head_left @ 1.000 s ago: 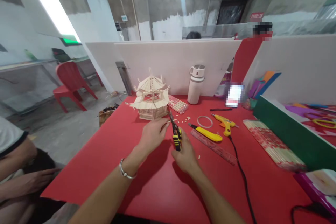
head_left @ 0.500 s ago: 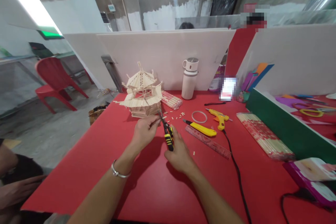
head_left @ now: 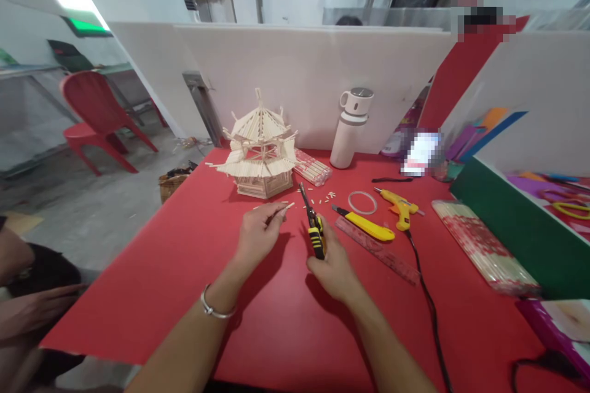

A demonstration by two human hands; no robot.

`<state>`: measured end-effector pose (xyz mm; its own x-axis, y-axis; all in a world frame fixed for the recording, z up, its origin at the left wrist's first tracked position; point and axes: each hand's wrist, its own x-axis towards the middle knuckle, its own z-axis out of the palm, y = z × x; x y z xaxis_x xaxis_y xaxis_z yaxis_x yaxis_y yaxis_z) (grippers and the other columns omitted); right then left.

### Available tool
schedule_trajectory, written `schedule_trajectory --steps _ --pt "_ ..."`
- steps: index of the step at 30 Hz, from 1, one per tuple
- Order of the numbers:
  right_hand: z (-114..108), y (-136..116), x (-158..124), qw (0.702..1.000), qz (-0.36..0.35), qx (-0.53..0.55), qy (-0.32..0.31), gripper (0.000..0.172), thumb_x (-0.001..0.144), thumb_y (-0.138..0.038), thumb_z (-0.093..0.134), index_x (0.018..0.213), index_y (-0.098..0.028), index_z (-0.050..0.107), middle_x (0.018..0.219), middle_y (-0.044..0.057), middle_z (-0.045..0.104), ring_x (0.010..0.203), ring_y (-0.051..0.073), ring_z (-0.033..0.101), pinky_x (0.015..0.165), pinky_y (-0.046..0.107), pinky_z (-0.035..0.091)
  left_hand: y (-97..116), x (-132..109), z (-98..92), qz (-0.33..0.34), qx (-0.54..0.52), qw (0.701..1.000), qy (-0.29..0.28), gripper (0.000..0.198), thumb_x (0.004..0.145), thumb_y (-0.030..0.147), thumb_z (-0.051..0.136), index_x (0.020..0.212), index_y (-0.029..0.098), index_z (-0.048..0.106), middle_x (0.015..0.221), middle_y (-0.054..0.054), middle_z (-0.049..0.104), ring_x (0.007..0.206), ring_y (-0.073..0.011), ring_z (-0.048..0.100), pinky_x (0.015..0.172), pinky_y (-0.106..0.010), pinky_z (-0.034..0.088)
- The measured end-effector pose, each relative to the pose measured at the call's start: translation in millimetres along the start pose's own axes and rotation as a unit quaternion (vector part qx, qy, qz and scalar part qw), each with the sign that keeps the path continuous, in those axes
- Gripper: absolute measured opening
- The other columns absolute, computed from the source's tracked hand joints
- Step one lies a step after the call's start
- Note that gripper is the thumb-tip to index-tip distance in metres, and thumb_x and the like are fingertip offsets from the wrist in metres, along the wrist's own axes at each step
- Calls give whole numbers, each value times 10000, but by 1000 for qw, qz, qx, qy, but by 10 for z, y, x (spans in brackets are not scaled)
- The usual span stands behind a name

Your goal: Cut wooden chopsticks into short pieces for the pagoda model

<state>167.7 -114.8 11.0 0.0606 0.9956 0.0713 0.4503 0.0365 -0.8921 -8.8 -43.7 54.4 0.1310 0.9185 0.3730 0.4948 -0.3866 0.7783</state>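
My left hand (head_left: 260, 230) pinches a short pale wooden stick (head_left: 289, 206) between thumb and fingers, its tip pointing to the right. In my right hand (head_left: 335, 263) are black-and-yellow pliers (head_left: 316, 234), jaws pointing up and away from me. A small gap lies between the plier jaws and the stick. Just beyond my left hand stands a pavilion model (head_left: 262, 153) built of pale sticks, with two tiers of roof. Small cut stick pieces (head_left: 330, 196) lie scattered to the right of the model.
Right of the pliers lie a yellow utility knife (head_left: 369, 226), a pink ruler (head_left: 378, 250), a clear ring (head_left: 362, 202) and a yellow glue gun (head_left: 400, 206) with its black cord. A white bottle (head_left: 349, 132) stands behind. Stick packs (head_left: 483, 245) and a green board (head_left: 520, 227) are at right.
My hands have moved apart, and the plier jaws have come away from the stick in my left hand. The whole view has shifted slightly.
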Motion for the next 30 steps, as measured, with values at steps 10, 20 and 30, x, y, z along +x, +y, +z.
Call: schedule_trajectory --steps 10,20,30 --pt "17 -106 -77 996 2 -64 -65 912 677 -155 571 1553 -183 318 1401 138 541 1307 319 501 1129 486 375 36 14 -43 -42 -94 994 -26 246 878 315 541 765 150 684 705 -26 689 671 -145 621 655 -231 477" --pt "-94 -254 -81 993 -1 57 -99 801 630 -98 523 1416 -248 493 1057 26 656 913 211 603 849 337 495 71 24 -83 -15 -71 997 -30 246 889 327 557 747 165 677 660 -12 666 622 -135 585 602 -220 453" --pt "-103 -245 -100 984 18 109 -138 776 620 -106 506 1386 -230 501 985 14 623 870 201 581 796 319 481 106 -12 -122 -1 -21 998 -54 307 926 289 505 672 166 626 581 21 600 523 -95 481 546 -208 367"
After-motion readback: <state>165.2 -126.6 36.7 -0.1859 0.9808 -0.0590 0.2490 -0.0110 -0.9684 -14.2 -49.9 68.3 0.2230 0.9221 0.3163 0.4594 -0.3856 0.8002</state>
